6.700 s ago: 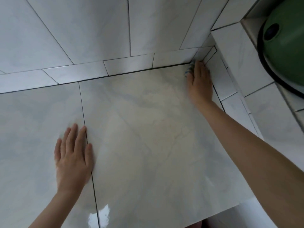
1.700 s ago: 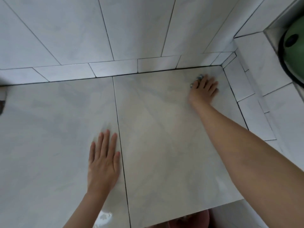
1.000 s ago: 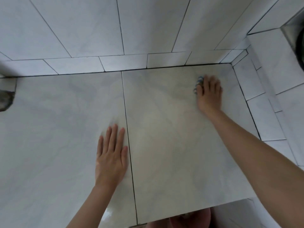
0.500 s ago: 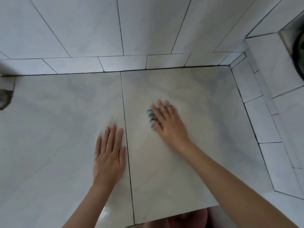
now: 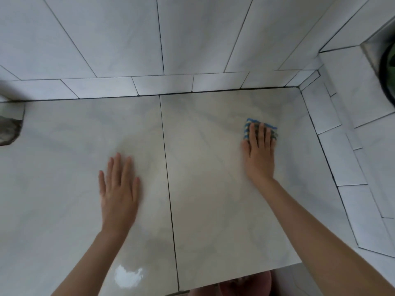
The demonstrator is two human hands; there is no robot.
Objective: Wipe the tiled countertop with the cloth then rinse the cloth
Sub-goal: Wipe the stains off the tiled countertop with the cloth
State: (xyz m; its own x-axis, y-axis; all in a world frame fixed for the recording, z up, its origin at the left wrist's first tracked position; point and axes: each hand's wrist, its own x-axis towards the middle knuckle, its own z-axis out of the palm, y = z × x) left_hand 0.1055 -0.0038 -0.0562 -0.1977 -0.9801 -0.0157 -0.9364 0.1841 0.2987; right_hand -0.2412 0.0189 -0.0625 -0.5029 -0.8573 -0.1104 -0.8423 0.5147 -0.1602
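Across nearly the whole frame, a glossy, pale, marbled tiled countertop, split by one dark grout line running from the back edge to the front edge, with a bright glare patch low and left of centre. Above it, along the top of the frame, a wall of large white tiles, turning a corner at upper right. At lower left of centre, the left hand, flat and palm down on the countertop just left of the grout line, fingers straight and close together, holding nothing. Well apart from it, right of centre, the right hand, also palm down, straight fingers spread over the cloth and pressing it to the tile rather than curling round it. Under those fingers, near the back right corner of the countertop, a small folded blue-and-white striped cloth, only its far and left edges showing. Probably light, soft and limp, perhaps damp, though wetness is too hard to tell here; likely to slide easily on the glazed tile and to bunch or slip out from under the fingertips unless pressed through its middle. For lifting and rinsing, best gathered whole in the palm or pinched at a folded edge, with no risk of breakage.
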